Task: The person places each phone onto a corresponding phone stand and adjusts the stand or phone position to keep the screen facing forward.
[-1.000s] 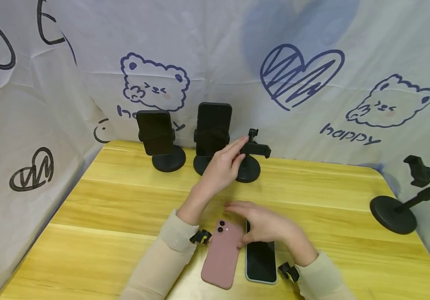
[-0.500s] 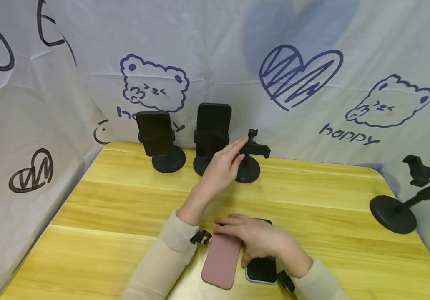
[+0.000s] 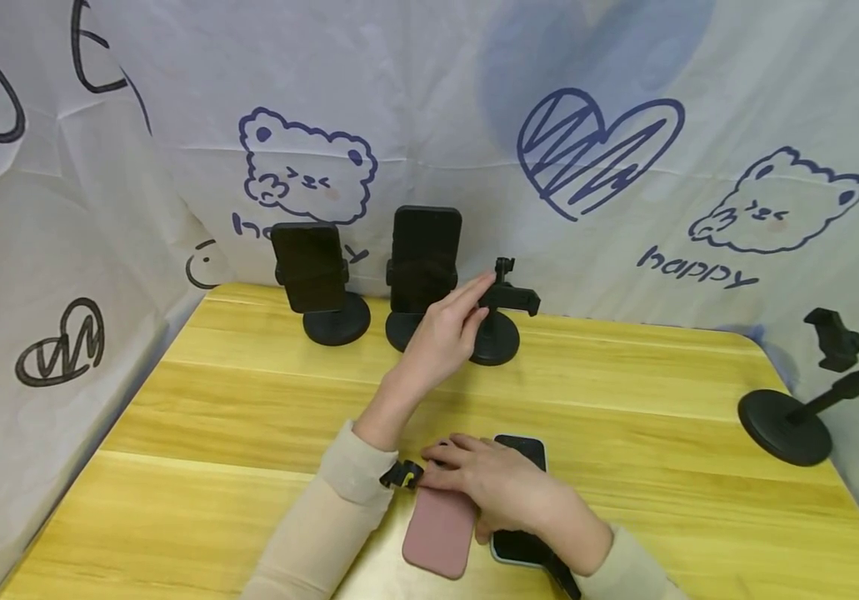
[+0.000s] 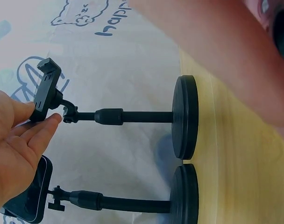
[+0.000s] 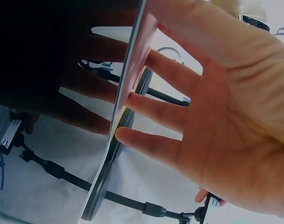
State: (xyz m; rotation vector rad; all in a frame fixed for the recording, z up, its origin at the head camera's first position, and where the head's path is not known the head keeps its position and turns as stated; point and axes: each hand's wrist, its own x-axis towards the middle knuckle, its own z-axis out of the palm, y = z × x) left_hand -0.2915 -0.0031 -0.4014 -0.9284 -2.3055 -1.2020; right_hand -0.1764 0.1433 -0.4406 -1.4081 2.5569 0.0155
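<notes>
My left hand (image 3: 440, 342) pinches the clamp (image 4: 47, 88) of a black phone stand (image 3: 496, 343), thumb on one side and fingers on the other in the left wrist view. This clamp bears no phone. A pink phone (image 3: 440, 533) lies back up on the table, its camera end mostly covered by my right hand (image 3: 511, 487). The right fingers reach across its upper part, fairly straight in the right wrist view; the thumb is at its right edge. Under the right palm and wrist a second phone (image 3: 526, 450) lies screen up, just right of the pink one.
Two stands at the back hold upright dark phones, one phone at left (image 3: 309, 267) and one phone in the middle (image 3: 425, 258). Another black stand (image 3: 785, 427) with an unfilled clamp is at the right edge of the wooden table (image 3: 197, 400). White cloth (image 3: 459, 83) hangs behind.
My right hand has moved down and slightly left, over the upper part of the pink phone. The left hand stays at the clamp, and the phones have not visibly moved.
</notes>
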